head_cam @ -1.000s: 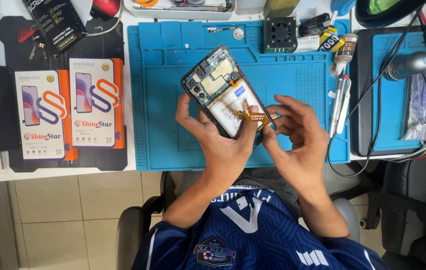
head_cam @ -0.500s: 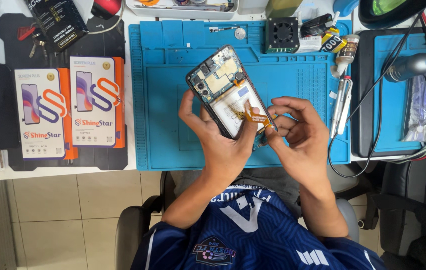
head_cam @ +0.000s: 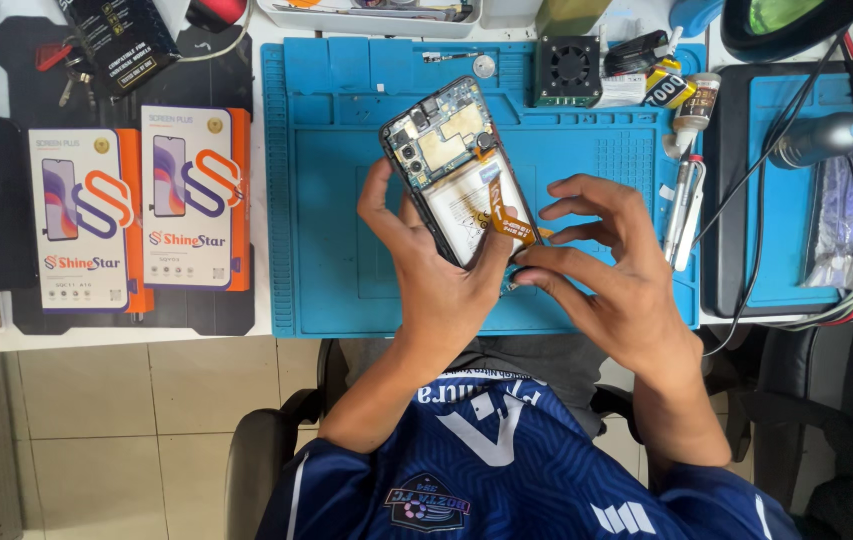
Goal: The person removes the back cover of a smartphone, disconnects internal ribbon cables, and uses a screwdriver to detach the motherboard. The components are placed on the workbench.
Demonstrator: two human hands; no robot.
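The left hand [head_cam: 436, 270] closes around the phone [head_cam: 456, 170], gripping its lower end from beneath, back cover off, tilted above the blue mat [head_cam: 336, 200]. The right hand [head_cam: 606, 270], fingers spread, pinches the orange flex cable [head_cam: 508, 218] at the phone's right edge. Both forearms rise from the tabletop's near edge. Tweezers [head_cam: 684, 210] lie just right of the right hand; two boxes [head_cam: 136, 210] sit well left.
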